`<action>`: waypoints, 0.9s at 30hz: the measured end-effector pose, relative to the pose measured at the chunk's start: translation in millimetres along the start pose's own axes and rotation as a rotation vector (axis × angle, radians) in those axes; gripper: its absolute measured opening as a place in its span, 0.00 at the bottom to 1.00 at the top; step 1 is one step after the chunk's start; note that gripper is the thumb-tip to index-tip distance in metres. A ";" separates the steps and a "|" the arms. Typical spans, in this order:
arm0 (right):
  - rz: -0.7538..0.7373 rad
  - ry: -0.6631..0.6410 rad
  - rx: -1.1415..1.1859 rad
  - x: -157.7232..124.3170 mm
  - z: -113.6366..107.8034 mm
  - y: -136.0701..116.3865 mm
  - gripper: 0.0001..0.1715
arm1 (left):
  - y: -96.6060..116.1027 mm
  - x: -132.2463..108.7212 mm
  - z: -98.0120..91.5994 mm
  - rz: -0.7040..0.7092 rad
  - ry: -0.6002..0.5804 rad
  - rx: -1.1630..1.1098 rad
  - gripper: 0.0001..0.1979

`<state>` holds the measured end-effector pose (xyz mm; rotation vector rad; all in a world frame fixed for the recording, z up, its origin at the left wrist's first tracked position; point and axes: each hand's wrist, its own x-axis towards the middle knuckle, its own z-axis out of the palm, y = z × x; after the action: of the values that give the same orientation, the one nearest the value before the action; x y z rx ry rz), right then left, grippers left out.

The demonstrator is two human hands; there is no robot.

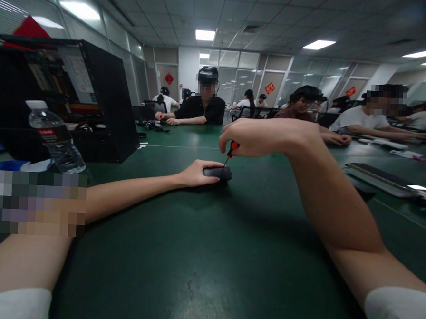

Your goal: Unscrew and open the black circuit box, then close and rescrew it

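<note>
On the green table (180, 234) a small black box-like device (214, 172) lies flat, perhaps a mouse or an adapter; its kind is not clear. My left hand (195, 174) is closed around its left end, thumb on the near side and fingers on the far side. Above it, my right hand (252, 137) grips the handle of a red and black screwdriver (231, 150). The screwdriver slants down to the left, and its tip meets the top of the black device. Whether it sits in a screw is too small to see.
An open black computer case (109, 101) stands at the left, with a clear water bottle (57, 137) before it. On the right lies a long dark and silver keyboard-like object (383, 180). Across the table sits a person in black (204, 109); other people sit at the right.
</note>
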<state>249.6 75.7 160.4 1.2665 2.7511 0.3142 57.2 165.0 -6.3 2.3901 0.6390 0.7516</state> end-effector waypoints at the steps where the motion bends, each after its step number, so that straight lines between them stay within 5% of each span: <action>1: -0.006 0.025 -0.002 0.0 -0.4 -0.5 0.16 | -0.5 0.1 0.1 0.004 -0.001 -0.004 0.30; 6: -0.008 0.003 0.071 5.6 -2.3 -3.5 0.14 | -2.8 0.1 0.9 0.042 0.007 0.010 0.29; 12: -0.033 0.031 0.003 6.0 -0.4 3.5 0.18 | -0.8 0.1 3.0 -0.037 0.148 0.153 0.26; 15: 0.029 0.054 -0.009 4.8 0.5 4.5 0.15 | 0.9 -0.5 3.8 -0.016 0.138 0.145 0.25; 21: 0.228 0.007 0.077 8.4 2.1 6.0 0.28 | 1.3 -0.8 4.1 0.013 0.089 0.129 0.26; 27: 0.013 0.067 -0.022 6.7 2.6 18.3 0.17 | -0.5 0.4 3.5 0.020 0.074 0.129 0.27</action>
<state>259.2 92.8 162.0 1.2927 2.7871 0.3935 59.6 164.3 -8.9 2.4992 0.7142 0.8332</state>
